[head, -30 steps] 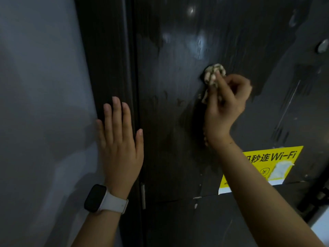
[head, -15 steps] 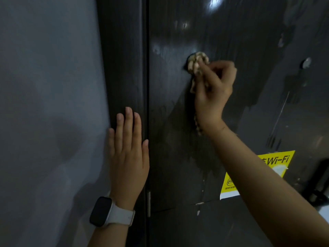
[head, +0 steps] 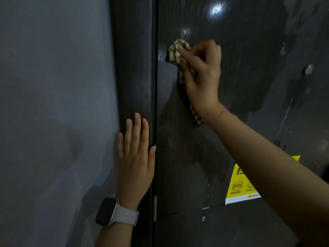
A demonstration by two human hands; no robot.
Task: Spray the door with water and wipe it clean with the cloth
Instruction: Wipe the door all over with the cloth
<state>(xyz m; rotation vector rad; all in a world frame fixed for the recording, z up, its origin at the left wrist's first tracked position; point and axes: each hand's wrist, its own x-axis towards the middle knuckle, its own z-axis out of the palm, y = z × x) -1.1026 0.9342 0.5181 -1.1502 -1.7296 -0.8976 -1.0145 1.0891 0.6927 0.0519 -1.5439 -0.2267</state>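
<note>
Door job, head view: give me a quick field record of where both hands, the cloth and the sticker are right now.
left hand: flat and open, fingers up, pressed on the dark door frame beside the grey wall
watch: on the left wrist, white band
right hand: closed on the cloth
cloth: bunched, pressed on the door near its left edge; a tail hangs below the wrist
door surface: streaked, wet-looking patches
yellow sticker: lower right of door, partly hidden by the right forearm
spray bottle: not in view
</note>
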